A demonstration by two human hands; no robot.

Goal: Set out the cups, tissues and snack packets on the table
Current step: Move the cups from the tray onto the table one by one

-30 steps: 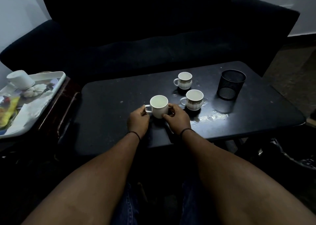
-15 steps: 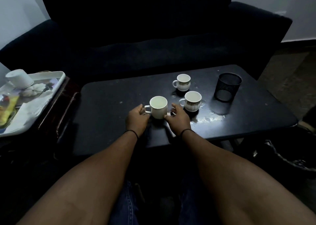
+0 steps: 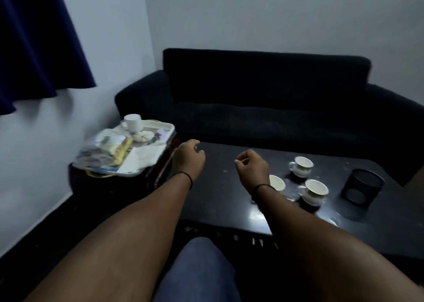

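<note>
Three white cups stand on the black table (image 3: 220,200): one (image 3: 278,182) partly hidden behind my right wrist, one (image 3: 302,165) farther back, one (image 3: 315,190) nearer the front. My left hand (image 3: 189,157) hovers over the table's left end, close to the white tray (image 3: 168,127), fingers loosely curled and empty. My right hand (image 3: 252,165) hangs above the table left of the cups, fingers curled, empty. On the tray are a fourth white cup (image 3: 133,122), white tissues (image 3: 143,158) and colourful snack packets (image 3: 107,151).
The tray rests on a dark side table (image 3: 158,173) beside the wall. A black mesh pot (image 3: 362,188) stands on the table right of the cups. A black sofa (image 3: 275,99) runs behind the table. A blue curtain (image 3: 36,42) hangs at upper left.
Both hands have let go of the near cup and lifted leftward toward the tray. My view has swung up and to the left, and the cup stays on the table.
</note>
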